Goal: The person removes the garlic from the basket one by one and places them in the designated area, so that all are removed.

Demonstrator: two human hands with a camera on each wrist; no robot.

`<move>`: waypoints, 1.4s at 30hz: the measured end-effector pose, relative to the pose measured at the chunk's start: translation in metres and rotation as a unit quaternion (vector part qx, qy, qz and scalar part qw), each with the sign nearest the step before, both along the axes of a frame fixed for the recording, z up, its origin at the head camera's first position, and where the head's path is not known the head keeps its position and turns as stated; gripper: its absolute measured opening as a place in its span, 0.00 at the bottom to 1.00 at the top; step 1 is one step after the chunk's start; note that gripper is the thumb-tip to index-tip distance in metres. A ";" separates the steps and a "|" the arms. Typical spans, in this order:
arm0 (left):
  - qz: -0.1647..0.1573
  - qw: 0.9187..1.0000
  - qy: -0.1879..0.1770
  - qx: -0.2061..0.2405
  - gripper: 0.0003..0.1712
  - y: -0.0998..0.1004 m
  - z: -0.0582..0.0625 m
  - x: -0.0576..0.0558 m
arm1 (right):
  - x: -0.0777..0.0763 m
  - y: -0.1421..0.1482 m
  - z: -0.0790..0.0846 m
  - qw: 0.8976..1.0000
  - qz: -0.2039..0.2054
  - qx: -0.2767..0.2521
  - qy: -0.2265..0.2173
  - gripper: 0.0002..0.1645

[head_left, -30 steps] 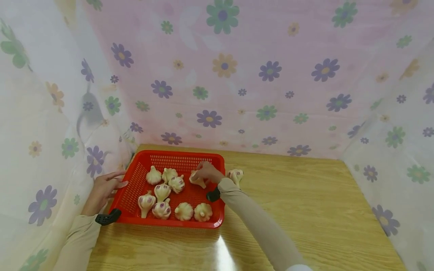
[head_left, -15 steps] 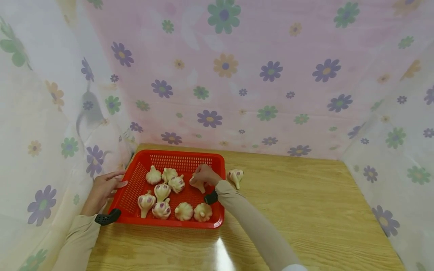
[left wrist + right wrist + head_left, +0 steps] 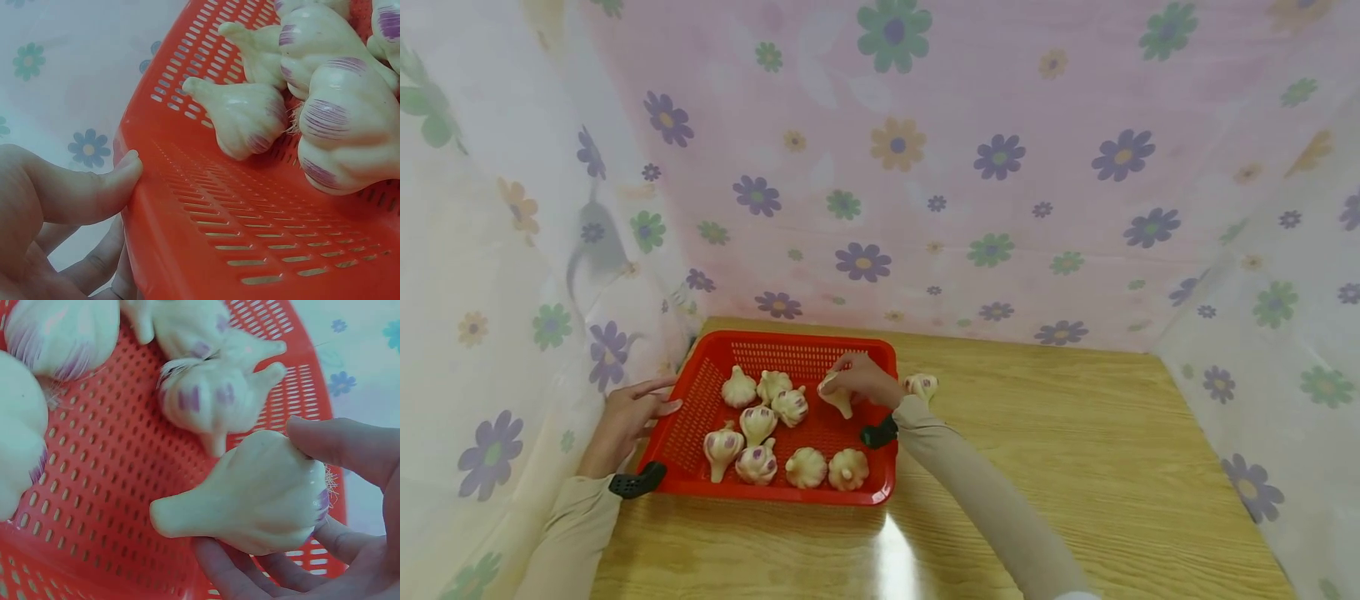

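Observation:
A red plastic basket (image 3: 805,493) with slotted walls stands on the table, holding several garlic bulbs (image 3: 758,425) with purple streaks. At its left end my left hand (image 3: 625,417) grips the rim; the left wrist view shows the thumb (image 3: 94,194) on the rim and the fingers outside the wall. Inside the right part of the basket my right hand (image 3: 865,381) holds one garlic bulb (image 3: 256,494) between thumb and fingers, its stem pointing away from the palm. Whether this bulb touches the basket floor I cannot tell.
Another garlic bulb (image 3: 922,385) lies on the wooden table (image 3: 1075,458) just outside the basket's right end, partly behind my right wrist. Flowered cloth (image 3: 925,167) hangs at the back and both sides, close to the basket's left end.
My right hand dips slightly with its garlic bulb, then lifts a little and turns, the wrist shifting right. The left hand and the basket stay put.

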State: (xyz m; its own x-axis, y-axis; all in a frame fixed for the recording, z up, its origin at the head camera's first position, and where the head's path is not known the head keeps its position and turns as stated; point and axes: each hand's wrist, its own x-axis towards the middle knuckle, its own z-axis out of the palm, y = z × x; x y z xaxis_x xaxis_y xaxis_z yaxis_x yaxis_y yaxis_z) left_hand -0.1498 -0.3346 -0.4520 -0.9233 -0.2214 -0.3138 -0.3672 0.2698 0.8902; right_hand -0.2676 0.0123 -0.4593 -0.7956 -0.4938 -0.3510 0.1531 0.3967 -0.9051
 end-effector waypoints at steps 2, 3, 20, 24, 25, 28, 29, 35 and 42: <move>0.000 1.000 0.001 0.004 0.33 0.001 0.000 -0.001 | 0.000 0.004 0.003 1.000 0.002 -0.010 -0.004 0.23; 0.001 1.000 0.001 0.005 0.34 0.001 0.000 -0.001 | 0.001 0.005 0.005 1.000 0.002 -0.012 -0.004 0.23; -0.004 1.000 0.021 0.019 0.37 -0.001 -0.001 0.001 | 0.009 0.024 0.040 0.999 0.009 -0.036 0.000 0.26; -0.008 1.000 0.019 0.015 0.37 0.001 -0.001 0.000 | 0.012 0.033 0.046 0.999 0.011 -0.038 0.012 0.26; -0.009 1.000 0.019 0.013 0.37 0.001 -0.001 0.001 | 0.013 0.035 0.048 0.999 0.011 -0.038 0.014 0.27; -0.008 1.000 0.018 0.011 0.36 0.002 -0.001 0.002 | 0.016 0.040 0.054 0.999 0.012 -0.037 0.020 0.27; -0.006 1.000 0.017 0.010 0.36 0.001 -0.001 0.002 | 0.016 0.042 0.055 0.999 0.014 -0.036 0.024 0.27; 0.001 1.000 0.018 0.008 0.36 0.000 -0.001 0.003 | 0.017 0.052 0.060 0.998 0.016 -0.048 0.030 0.24; -0.005 1.000 0.028 0.005 0.35 -0.001 -0.001 0.002 | 0.016 0.066 0.065 0.998 0.012 -0.042 0.039 0.25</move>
State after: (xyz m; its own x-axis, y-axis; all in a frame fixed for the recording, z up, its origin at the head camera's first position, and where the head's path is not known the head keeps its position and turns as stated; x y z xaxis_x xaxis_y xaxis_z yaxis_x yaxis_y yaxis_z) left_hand -0.1480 -0.3357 -0.4528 -0.9414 -0.2093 -0.2644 -0.3147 0.2634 0.9119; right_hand -0.2518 0.0784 -0.3942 -0.8067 -0.5380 -0.2444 0.0719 0.3210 -0.9443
